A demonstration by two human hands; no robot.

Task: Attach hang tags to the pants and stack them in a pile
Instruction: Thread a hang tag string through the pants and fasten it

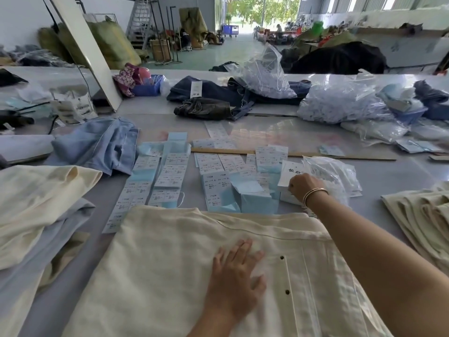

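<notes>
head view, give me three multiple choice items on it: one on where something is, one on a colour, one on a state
1. Where does the left hand rest?
A. on the cream pants spread in front
B. on the wooden ruler
C. on the blue basket

2. What colour are the pants lying beyond the left-hand pile?
A. red
B. light blue
C. black

3. What is the right hand doing?
A. lying flat and empty
B. gripping the white hang tag
C. holding scissors

Answers:
1. A, its fingers lie spread flat on the cream pants.
2. B, the fabric is pale blue denim.
3. B, its fingers are curled at the edge of the white hang tag, which bears black writing.
</notes>
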